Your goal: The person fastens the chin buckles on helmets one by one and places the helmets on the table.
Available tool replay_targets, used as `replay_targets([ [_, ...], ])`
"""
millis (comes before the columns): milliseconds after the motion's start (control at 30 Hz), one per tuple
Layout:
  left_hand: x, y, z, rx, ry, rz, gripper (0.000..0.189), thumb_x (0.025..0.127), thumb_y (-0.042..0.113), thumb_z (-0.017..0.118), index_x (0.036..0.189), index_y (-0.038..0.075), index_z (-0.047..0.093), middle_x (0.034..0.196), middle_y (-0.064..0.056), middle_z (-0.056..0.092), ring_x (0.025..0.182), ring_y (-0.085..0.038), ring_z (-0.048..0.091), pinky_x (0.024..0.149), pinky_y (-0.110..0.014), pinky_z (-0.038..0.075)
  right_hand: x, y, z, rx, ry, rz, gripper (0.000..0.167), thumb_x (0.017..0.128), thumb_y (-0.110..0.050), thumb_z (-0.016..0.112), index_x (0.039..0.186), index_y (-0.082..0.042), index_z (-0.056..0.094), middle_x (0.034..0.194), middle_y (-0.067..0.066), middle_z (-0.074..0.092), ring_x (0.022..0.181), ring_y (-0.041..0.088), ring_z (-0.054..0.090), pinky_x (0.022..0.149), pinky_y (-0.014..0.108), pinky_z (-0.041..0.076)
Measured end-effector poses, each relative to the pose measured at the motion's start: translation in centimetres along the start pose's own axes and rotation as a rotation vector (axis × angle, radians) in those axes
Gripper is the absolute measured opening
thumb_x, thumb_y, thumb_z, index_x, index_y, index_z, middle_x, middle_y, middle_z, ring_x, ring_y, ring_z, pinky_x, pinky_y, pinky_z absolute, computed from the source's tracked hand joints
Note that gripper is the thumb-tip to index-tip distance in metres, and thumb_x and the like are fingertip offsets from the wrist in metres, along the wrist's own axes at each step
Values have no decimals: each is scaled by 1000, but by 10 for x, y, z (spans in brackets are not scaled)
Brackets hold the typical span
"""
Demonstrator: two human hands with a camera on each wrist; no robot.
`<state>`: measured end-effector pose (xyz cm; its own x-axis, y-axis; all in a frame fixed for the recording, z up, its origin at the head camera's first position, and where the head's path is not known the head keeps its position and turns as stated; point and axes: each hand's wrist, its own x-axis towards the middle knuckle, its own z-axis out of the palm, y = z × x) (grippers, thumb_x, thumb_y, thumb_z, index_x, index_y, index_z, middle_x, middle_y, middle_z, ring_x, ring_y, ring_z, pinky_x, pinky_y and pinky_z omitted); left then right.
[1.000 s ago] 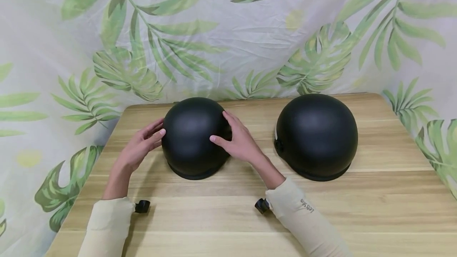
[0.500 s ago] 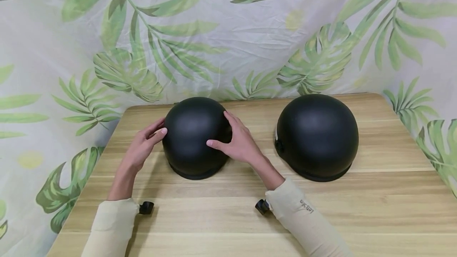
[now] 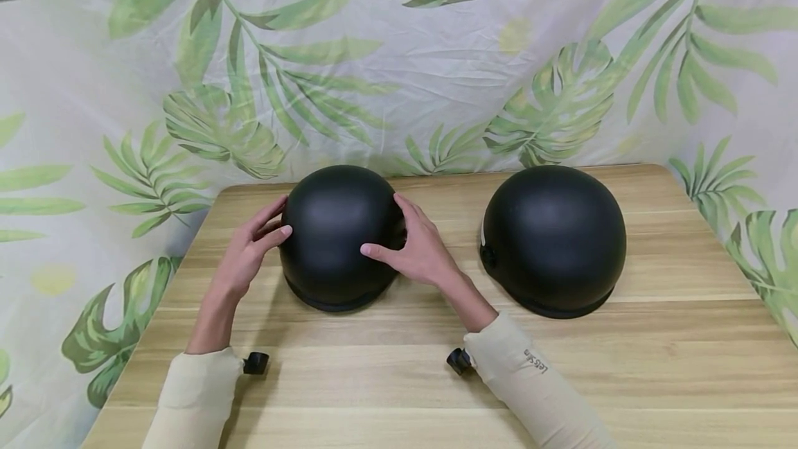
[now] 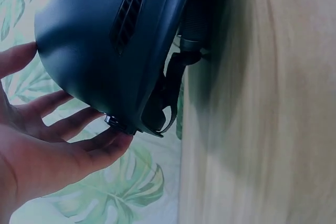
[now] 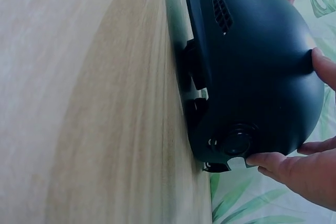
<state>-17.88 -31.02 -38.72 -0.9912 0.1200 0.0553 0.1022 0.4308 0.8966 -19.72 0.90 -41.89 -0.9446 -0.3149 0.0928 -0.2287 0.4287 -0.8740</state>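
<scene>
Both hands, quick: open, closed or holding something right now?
Left hand: holding the left-side black helmet, curved against its left side.
Right hand: holding the same helmet from its right side.

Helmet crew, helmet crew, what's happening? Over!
Left hand, right hand: holding left helmet, one each side. Its dome faces up. Right helmet: apart, seemingly not in the way.

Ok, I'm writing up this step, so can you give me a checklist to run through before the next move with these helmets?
1. Left hand touching the left helmet: ok.
2. Right hand touching its opposite side: ok.
3. Left helmet's open side facing down: ok.
4. Left helmet apart from the right helmet: ok, a gap shows.
5. Strap tucked away: not ok, it shows beneath the left helmet.
6. Inside free of loose items: cannot tell, mostly hidden.
</scene>
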Motion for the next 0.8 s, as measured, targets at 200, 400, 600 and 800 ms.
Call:
replay_targets([
  [200, -3, 5, -1, 24, 43, 39, 62, 109, 23, 61, 167, 22, 41, 171, -14, 42, 140, -19, 53, 100, -10, 46, 0, 0, 1, 38, 1, -16, 109, 87, -52, 85, 172, -18, 25, 177, 7, 29, 159, 34, 39, 124, 56, 43],
  [400, -4, 8, -4, 27, 76, 86, 63, 106, 22, 62, 166, 28, 44, 153, -3, 54, 122, -11, 57, 94, -15, 49, 0, 0, 0, 134, -22, 7, 109, 88, -46, 86, 173, -17, 23, 177, 8, 27, 160, 36, 39, 117, 50, 52],
  [600, -2, 7, -5, -67, 69, 220, 64, 101, 4, 59, 163, 17, 49, 149, 9, 57, 133, -13, 46, 97, -26, 38, 3, 2, -3, 224, -61, 15, 107, 90, -41, 87, 172, -20, 22, 178, 5, 25, 163, 32, 34, 119, 48, 49],
  [800, -1, 8, -2, -71, 58, 275, 67, 101, 1, 61, 164, 16, 46, 159, 10, 53, 140, -12, 43, 99, -26, 34, 4, 3, -7, 227, -56, 24, 110, 88, -47, 86, 173, -29, 19, 178, 4, 24, 161, 36, 37, 120, 54, 48],
])
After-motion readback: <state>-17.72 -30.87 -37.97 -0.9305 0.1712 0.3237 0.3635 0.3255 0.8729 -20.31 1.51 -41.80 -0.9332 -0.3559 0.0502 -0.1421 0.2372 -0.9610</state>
